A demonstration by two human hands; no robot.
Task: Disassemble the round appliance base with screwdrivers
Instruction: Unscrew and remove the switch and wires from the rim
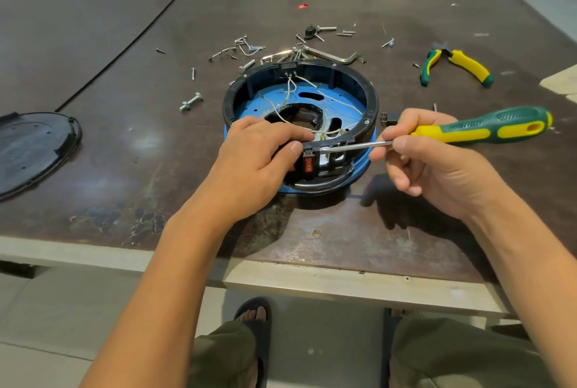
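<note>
The brown table (93,169) carries a black cover (31,147) at its left edge. The round base (352,75) sits near the table's middle, open side up, with white wires across its blue floor. The left hand (259,153) grips the base's near rim, thumb beside a red switch (309,164). The right hand (437,166) holds a screwdriver (484,128), fingers curled round it, with the tip at the rim just right of the switch. Pliers (468,66) lie to the far right. Loose screws (249,47) are scattered behind the base.
</note>
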